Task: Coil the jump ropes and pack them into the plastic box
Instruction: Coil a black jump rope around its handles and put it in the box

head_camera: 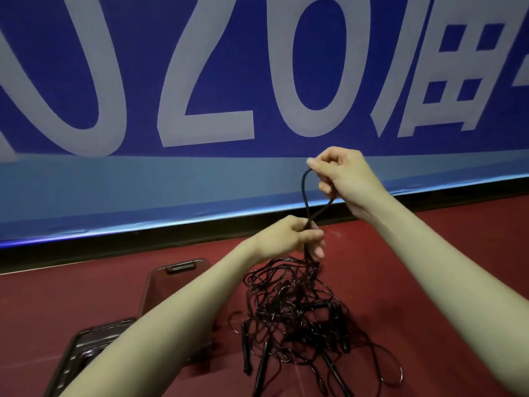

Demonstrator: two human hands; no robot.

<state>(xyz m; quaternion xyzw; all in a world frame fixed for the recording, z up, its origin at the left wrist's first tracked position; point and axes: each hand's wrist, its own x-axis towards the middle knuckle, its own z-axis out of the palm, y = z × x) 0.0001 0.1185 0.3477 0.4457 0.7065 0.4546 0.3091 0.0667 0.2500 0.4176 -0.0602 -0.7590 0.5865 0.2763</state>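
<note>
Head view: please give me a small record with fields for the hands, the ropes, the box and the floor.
left hand: grips the rope strands above the pile
right hand: pinches the top of a raised rope loop
rope pile: tangled black ropes with handles, on the floor
plastic box: lower left, partly hidden by the left arm
lid: lies behind the box
floor: dark red
banner: blue, white characters
</note>
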